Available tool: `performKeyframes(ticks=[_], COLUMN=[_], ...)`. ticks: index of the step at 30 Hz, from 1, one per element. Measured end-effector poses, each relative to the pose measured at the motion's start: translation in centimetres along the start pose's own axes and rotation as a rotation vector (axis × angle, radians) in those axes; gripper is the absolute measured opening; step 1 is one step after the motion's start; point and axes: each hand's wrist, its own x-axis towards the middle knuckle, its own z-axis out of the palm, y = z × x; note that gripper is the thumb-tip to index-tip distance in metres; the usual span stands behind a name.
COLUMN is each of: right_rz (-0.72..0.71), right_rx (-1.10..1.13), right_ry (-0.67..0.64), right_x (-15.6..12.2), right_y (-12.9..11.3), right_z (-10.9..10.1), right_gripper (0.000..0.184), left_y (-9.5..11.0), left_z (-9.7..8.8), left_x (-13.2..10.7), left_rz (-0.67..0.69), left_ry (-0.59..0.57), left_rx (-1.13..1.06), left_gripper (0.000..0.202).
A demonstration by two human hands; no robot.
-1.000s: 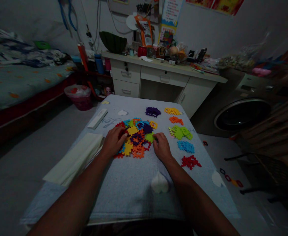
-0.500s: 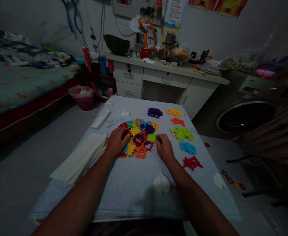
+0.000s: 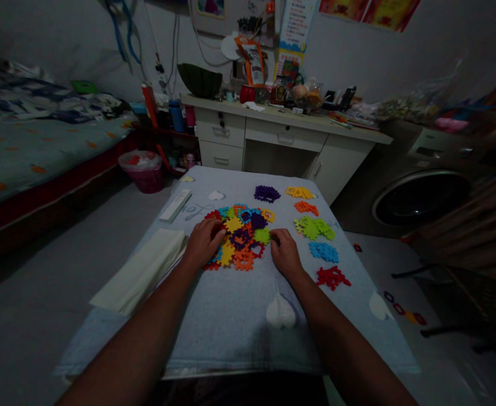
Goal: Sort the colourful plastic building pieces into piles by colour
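Note:
A mixed pile of flat coloured puzzle pieces lies in the middle of a cloth-covered table. My left hand rests on the pile's left edge, fingers curled over the pieces. My right hand sits at the pile's right edge, its fingertips pinched on a green piece. To the right lie sorted heaps: purple, yellow, orange, green, blue and red.
A folded pale cloth and a white box lie on the table's left side. A desk with drawers stands behind, a bed at left, a washing machine at right. Loose pieces lie on the floor.
The view shifted slightly. Both hands stay at the pile's edges with only small finger movements.

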Motion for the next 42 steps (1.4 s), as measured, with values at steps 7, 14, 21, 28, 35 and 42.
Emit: performKeyframes(ticks=[7,14,21,28,35,42], right_rz=[0.008,0.021,0.006,-0.034,-0.057,0.043], right_rx=[-0.119,-0.2,-0.167,-0.091,-0.01,0.023], right_ry=[-0.056,-0.099,-0.107,-0.092,-0.057,-0.028], right_x=[0.0,0.0,0.1,0.4,0.6,0.6], right_y=[0.3,0.0,0.3,0.1,-0.4,0.2], right_z=[0.3,0.6,0.5,0.2,-0.8,-0.7], right_gripper=[0.031,0.042,0.039,0.033,0.023,0.034], left_y=[-0.2,0.0,-0.1,-0.2,0.3,0.4], left_z=[0.1,0.1,0.1,0.2,-0.1,-0.2], left_x=[-0.1,-0.3,-0.2,-0.1,0.0,-0.1], left_rz=[0.007,-0.012,-0.006,0.014,0.013,0.02], left_ry=[0.004,0.005,0.002,0.007,0.012,0.005], left_rx=[0.005,-0.008,-0.016,0.005,-0.001,-0.028], left_gripper=[0.037,0.037,0.039,0.038,0.04,0.038])
